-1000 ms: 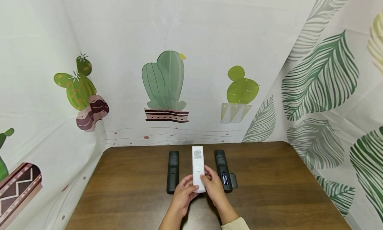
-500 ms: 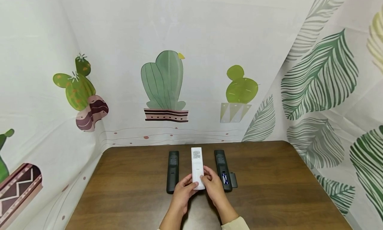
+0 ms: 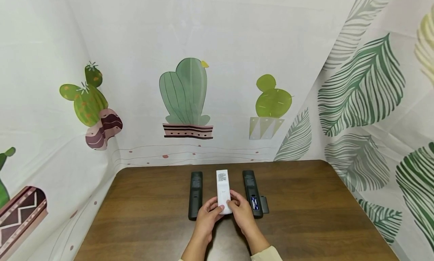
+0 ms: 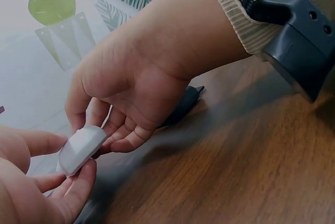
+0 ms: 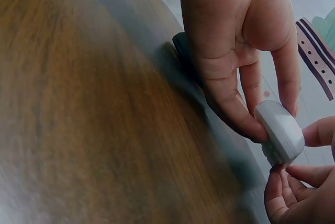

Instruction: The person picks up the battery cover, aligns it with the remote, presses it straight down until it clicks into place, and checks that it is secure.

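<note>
Gripping: left hand (image 3: 205, 218), right hand (image 3: 243, 212) — we count two
White remote (image 3: 223, 189): one — pinched by both
Black remotes (image 3: 195, 197) (image 3: 250, 185): two

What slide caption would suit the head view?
Left grip and right grip hold a white remote between two black remotes.

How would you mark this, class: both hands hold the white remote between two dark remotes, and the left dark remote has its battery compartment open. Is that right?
Not quite. The open battery compartment is on the right dark remote; the left dark remote looks closed, as the head view shows. The rest stands: left hand and right hand hold the white remote.
</note>
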`<state>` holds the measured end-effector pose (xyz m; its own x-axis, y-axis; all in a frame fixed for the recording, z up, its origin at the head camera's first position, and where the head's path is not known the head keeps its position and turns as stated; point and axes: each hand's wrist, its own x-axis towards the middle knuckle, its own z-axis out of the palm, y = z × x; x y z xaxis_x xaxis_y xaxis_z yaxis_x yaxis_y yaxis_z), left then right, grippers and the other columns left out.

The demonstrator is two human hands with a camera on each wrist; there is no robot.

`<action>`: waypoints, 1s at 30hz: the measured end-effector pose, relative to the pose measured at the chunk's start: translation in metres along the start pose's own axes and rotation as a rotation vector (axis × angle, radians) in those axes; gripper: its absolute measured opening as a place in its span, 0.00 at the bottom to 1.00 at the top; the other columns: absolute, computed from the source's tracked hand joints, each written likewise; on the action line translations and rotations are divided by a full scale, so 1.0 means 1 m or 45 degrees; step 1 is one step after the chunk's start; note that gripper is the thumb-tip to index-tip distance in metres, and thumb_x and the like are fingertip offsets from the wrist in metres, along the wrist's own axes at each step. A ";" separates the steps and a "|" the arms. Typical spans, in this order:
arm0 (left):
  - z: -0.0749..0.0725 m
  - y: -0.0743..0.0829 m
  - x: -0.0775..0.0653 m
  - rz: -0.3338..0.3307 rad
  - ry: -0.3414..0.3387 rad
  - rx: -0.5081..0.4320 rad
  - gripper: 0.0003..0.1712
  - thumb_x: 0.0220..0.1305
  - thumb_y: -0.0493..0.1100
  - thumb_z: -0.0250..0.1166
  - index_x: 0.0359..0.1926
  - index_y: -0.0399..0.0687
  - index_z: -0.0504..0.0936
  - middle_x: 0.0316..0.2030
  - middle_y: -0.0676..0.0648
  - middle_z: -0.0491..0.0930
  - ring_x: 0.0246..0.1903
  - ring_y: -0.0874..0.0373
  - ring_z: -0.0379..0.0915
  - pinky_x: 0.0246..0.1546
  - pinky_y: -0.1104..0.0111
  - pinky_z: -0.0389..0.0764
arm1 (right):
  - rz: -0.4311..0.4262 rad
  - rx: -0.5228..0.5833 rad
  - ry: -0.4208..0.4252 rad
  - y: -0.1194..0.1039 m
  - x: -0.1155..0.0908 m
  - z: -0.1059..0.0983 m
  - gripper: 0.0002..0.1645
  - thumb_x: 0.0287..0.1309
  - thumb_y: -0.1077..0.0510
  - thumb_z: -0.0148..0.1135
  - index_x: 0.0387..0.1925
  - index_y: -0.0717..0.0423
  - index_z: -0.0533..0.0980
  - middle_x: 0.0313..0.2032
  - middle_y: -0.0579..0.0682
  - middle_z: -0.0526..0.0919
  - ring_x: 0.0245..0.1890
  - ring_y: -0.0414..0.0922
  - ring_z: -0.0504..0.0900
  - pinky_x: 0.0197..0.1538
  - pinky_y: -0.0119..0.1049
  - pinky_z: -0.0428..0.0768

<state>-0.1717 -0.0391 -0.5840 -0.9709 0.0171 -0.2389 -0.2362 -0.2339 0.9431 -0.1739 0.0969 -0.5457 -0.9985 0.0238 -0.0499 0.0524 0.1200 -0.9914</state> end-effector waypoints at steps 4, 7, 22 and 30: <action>0.000 -0.002 0.002 0.004 0.006 0.018 0.34 0.65 0.34 0.65 0.69 0.27 0.66 0.58 0.29 0.77 0.48 0.52 0.82 0.52 0.61 0.85 | -0.023 -0.014 -0.010 -0.013 -0.006 -0.002 0.28 0.66 0.67 0.57 0.64 0.77 0.68 0.60 0.74 0.76 0.47 0.49 0.79 0.42 0.25 0.77; 0.000 -0.003 0.002 0.005 0.009 0.040 0.34 0.65 0.34 0.65 0.69 0.26 0.66 0.59 0.28 0.76 0.49 0.51 0.82 0.53 0.61 0.84 | -0.030 -0.033 -0.012 -0.011 -0.007 -0.002 0.28 0.66 0.67 0.57 0.64 0.77 0.68 0.60 0.74 0.76 0.47 0.49 0.79 0.42 0.25 0.77; 0.000 -0.006 0.003 0.045 0.028 0.143 0.33 0.63 0.33 0.65 0.67 0.25 0.68 0.61 0.29 0.74 0.50 0.53 0.82 0.49 0.64 0.85 | -0.015 -0.060 0.006 0.034 0.014 0.001 0.29 0.64 0.63 0.60 0.65 0.71 0.71 0.60 0.67 0.79 0.48 0.46 0.79 0.44 0.25 0.77; 0.001 -0.002 -0.002 0.092 0.066 0.285 0.29 0.61 0.33 0.64 0.63 0.25 0.73 0.55 0.30 0.81 0.49 0.49 0.83 0.48 0.64 0.84 | -0.044 -0.195 0.053 0.034 0.014 0.001 0.27 0.61 0.64 0.62 0.62 0.69 0.75 0.56 0.65 0.79 0.46 0.46 0.79 0.43 0.25 0.77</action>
<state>-0.1691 -0.0372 -0.5850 -0.9836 -0.0434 -0.1750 -0.1747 -0.0113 0.9846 -0.1863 0.1007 -0.5799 -0.9983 0.0574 -0.0078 0.0232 0.2717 -0.9621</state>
